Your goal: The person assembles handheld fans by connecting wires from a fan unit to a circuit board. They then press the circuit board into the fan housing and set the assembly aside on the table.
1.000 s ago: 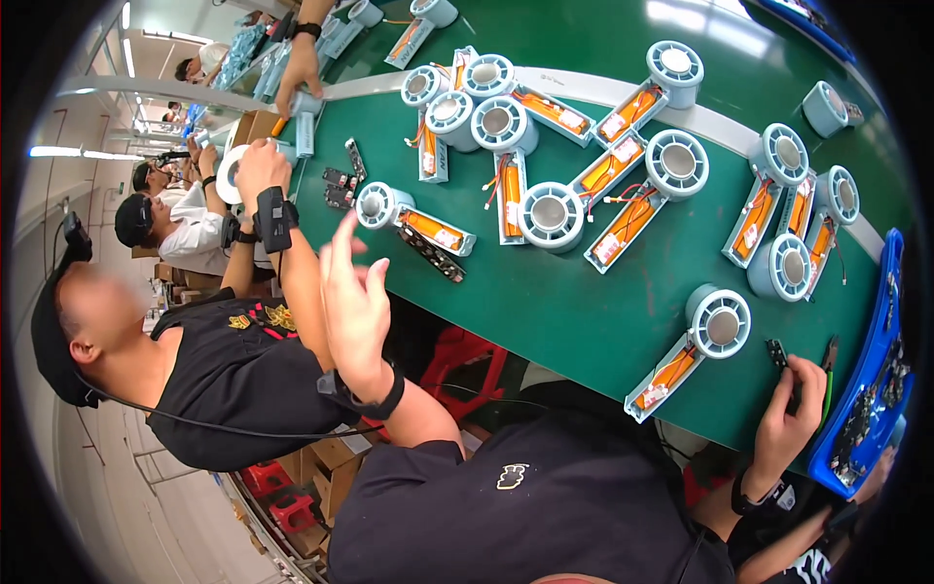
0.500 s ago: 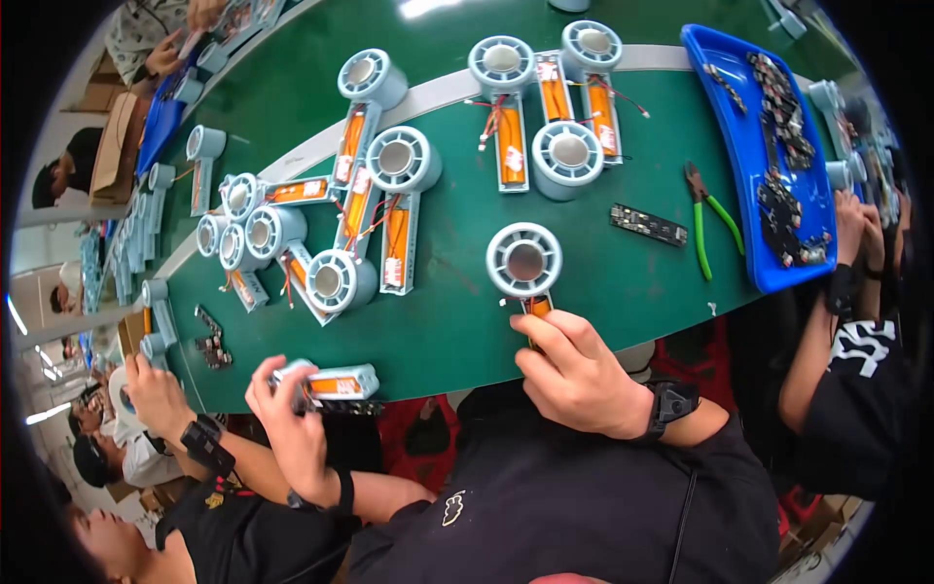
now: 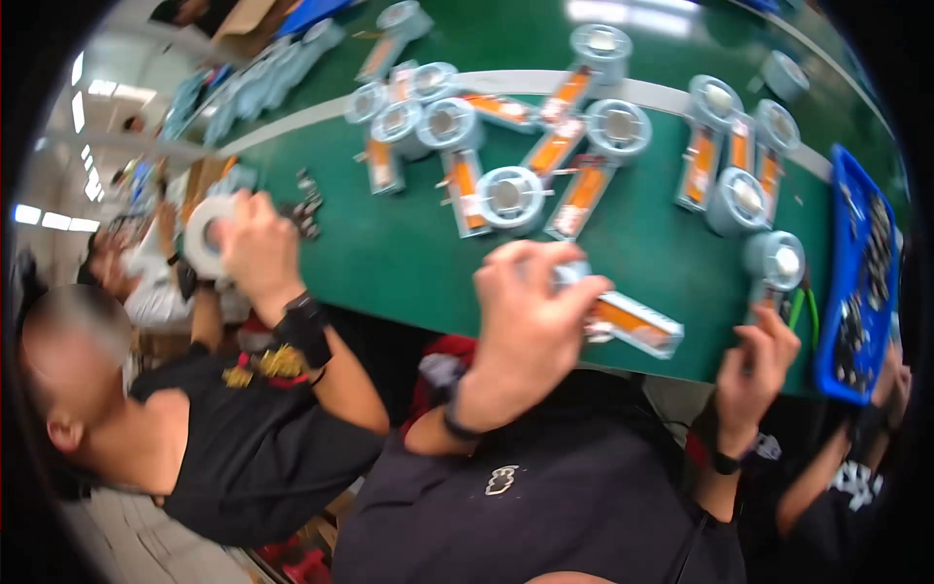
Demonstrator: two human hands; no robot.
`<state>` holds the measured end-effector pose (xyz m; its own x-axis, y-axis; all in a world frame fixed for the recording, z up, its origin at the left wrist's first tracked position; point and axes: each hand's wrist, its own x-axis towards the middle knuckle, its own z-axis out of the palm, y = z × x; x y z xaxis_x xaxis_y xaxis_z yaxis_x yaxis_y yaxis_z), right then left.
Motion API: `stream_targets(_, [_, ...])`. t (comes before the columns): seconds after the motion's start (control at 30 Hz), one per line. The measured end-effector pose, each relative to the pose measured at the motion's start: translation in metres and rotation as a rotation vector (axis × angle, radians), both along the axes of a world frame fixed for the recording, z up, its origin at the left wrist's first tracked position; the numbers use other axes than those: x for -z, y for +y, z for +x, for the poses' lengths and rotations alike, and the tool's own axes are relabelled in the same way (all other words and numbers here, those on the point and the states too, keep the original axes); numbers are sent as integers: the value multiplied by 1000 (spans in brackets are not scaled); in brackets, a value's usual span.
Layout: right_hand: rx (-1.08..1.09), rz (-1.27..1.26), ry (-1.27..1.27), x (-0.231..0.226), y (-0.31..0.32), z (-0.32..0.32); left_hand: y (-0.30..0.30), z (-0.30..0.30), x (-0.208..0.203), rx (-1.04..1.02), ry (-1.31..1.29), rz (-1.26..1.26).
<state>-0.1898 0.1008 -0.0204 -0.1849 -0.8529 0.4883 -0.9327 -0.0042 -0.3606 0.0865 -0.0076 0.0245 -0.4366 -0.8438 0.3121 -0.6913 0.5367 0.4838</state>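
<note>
My left hand (image 3: 530, 331) is closed around the head end of a light-blue handheld fan housing (image 3: 637, 324), held just above the table's near edge. Its handle points right and shows an orange battery inside, with small wires near my fingers. To the right, my right hand (image 3: 764, 365) grips the handle of another fan housing (image 3: 775, 258), whose round head with a silver centre faces up. My fingers hide most of that handle. Green-handled cutters (image 3: 806, 310) lie beside it, partly covered.
Several more fan housings (image 3: 511, 198) with orange batteries lie on the green table (image 3: 389, 273). A blue tray (image 3: 835, 292) of dark circuit boards stands at the right. At the left, a co-worker's hand (image 3: 261, 248) holds a white ring (image 3: 199, 238). Small dark parts (image 3: 307, 204) lie nearby.
The view has turned left, so the table's things sit farther right. My left hand, with its fan housing, is now closer to my right hand, which keeps its grip on the other housing.
</note>
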Motion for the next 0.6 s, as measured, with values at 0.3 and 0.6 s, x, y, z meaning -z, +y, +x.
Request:
stream_targets(0.3, [-337,164,-174,-73,-32,59,-6,-45,13,214,61,-99])
stream_targets(0.6, [-303,357,-133,-69,-47,48,-21,-48,6,251,62,-76])
